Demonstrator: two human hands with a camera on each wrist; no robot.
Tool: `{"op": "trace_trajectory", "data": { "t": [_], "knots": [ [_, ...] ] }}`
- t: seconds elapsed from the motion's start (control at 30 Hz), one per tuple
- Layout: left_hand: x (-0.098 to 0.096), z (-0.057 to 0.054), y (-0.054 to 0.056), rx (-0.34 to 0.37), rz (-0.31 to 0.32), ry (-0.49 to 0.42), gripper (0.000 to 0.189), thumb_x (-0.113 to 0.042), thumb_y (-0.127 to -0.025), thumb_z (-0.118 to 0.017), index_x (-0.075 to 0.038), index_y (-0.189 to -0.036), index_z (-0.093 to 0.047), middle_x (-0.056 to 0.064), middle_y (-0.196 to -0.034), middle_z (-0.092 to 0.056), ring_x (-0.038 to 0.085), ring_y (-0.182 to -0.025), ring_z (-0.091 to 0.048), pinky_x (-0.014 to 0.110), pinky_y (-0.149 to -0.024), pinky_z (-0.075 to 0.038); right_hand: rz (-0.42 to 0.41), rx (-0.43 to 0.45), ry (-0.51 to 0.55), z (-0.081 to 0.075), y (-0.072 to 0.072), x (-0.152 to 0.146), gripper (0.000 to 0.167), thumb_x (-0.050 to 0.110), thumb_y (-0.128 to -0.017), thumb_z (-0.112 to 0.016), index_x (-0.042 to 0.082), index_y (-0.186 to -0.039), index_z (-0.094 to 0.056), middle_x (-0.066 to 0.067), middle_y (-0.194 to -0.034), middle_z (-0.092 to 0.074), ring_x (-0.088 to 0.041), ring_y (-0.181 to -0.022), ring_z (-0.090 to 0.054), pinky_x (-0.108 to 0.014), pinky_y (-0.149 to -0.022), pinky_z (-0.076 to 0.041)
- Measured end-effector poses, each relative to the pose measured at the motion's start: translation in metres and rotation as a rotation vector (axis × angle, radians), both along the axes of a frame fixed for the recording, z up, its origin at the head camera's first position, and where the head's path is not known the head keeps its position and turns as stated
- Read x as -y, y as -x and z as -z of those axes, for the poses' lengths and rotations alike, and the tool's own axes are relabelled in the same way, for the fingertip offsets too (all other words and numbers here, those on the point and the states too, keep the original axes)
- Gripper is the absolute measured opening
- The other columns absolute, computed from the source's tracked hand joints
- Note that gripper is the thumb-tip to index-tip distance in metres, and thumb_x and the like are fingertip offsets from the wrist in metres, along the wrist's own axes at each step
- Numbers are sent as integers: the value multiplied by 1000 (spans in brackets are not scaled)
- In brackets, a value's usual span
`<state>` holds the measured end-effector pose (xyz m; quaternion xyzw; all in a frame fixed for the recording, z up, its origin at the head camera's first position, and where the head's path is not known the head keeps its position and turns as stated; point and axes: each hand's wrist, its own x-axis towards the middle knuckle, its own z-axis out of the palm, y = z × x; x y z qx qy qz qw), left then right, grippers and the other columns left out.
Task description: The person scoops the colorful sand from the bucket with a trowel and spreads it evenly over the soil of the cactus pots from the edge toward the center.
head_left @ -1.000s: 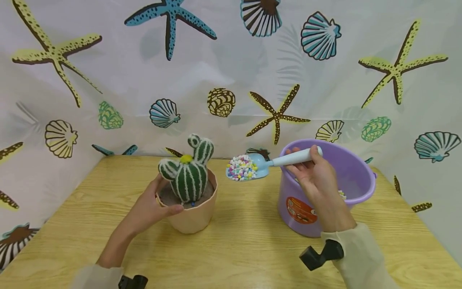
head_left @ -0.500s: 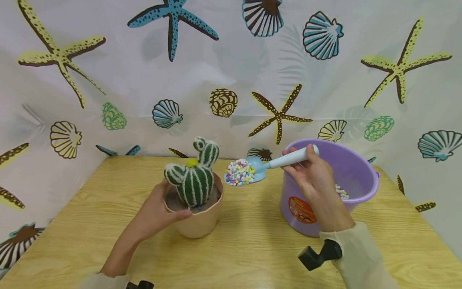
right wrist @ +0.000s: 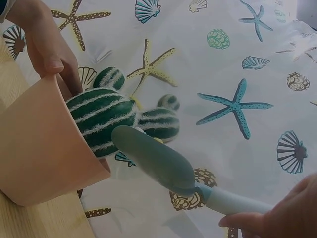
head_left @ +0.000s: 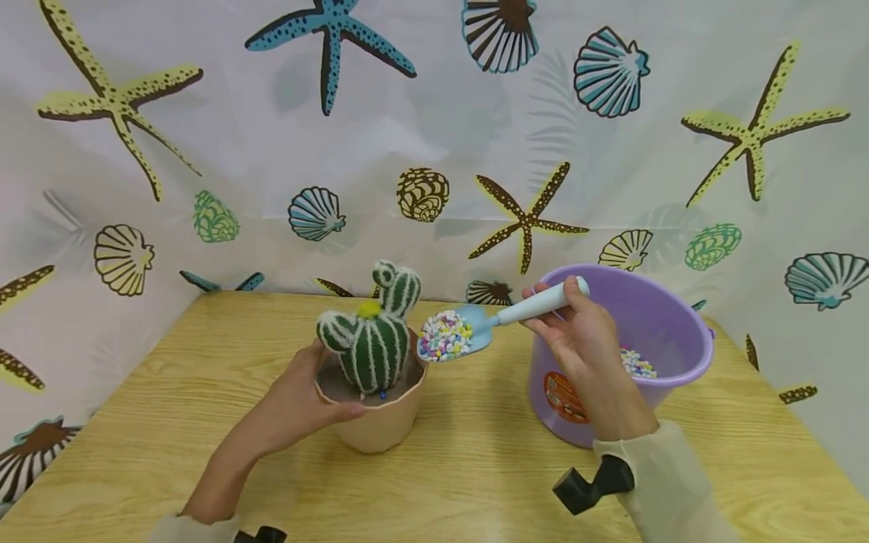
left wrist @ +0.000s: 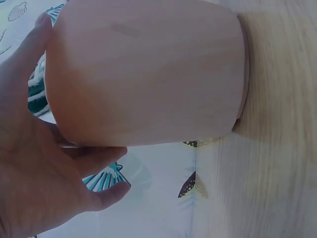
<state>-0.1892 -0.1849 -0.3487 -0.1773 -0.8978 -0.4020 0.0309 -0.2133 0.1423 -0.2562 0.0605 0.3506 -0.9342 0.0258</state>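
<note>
My left hand (head_left: pixel 295 403) grips the rim of a peach plant pot (head_left: pixel 380 427), thumb at its front edge. The left wrist view shows the pot's side (left wrist: pixel 148 74) and its base on the table. A knitted green-and-white cactus (head_left: pixel 376 354) with a yellow tuft stands in the pot on grey filling. My right hand (head_left: pixel 587 339) holds a light blue toy shovel (head_left: pixel 479 320) by its handle. Multicoloured pebbles (head_left: pixel 444 336) heap on its blade, whose tip overlaps the pot's right rim. From the right wrist, the shovel's underside (right wrist: pixel 153 158) appears in front of the cactus.
A purple bucket (head_left: pixel 652 313) with an orange label stands right of the pot, partly behind my right hand. More coloured pebbles (head_left: pixel 637 363) lie inside it. The wooden table (head_left: pixel 468 475) ends at a patterned cloth backdrop (head_left: pixel 434 128).
The loaded shovel has moved left and slightly down, from beside the pot to its right rim. My left hand and the pot have shifted a little to the right.
</note>
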Motion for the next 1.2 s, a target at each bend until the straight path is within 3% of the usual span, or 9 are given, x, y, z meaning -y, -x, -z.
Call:
{"op": "trace_trajectory", "data": {
  "t": [0.23,0.5,0.77,0.9,1.2],
  "knots": [
    [4,-5,-4,39,17,65,108,-47,-77,-76,-6,-153,-11,29,-148,-26,48,-136,-27,67,-101,-31,-7,-12,-63,1,0,8,17,21,-103,-30,11,-117,-33,-16,-119,-36,-34,-128,-38,-48,-113,-26],
    [4,-11,-8,60,35,67,108,-48,-78,-75,-2,-152,-12,29,-147,-29,48,-135,-28,66,-102,-31,-7,-34,-155,3,-1,15,11,20,-104,-30,12,-110,-35,-15,-117,-39,-29,-121,-44,-51,-112,-28],
    [5,-14,-9,42,42,83,107,-47,-79,-74,-1,-152,-11,29,-146,-29,48,-135,-27,67,-102,-29,-6,-39,-207,3,0,19,13,18,-104,-29,10,-111,-36,-14,-112,-42,-32,-124,-43,-51,-110,-32],
    [6,-14,-9,38,36,94,108,-49,-79,-74,-1,-152,-10,30,-147,-28,49,-135,-27,67,-102,-30,-19,-58,-259,2,3,21,14,20,-104,-29,9,-110,-36,-13,-113,-44,-29,-118,-48,-49,-108,-35],
    [8,-14,-11,74,20,84,110,-49,-79,-73,-1,-153,-6,30,-149,-24,49,-137,-24,67,-103,-28,-62,-132,-378,-3,8,26,19,22,-103,-34,7,-112,-42,-7,-106,-49,-25,-113,-51,-47,-103,-41]
  ]
}}
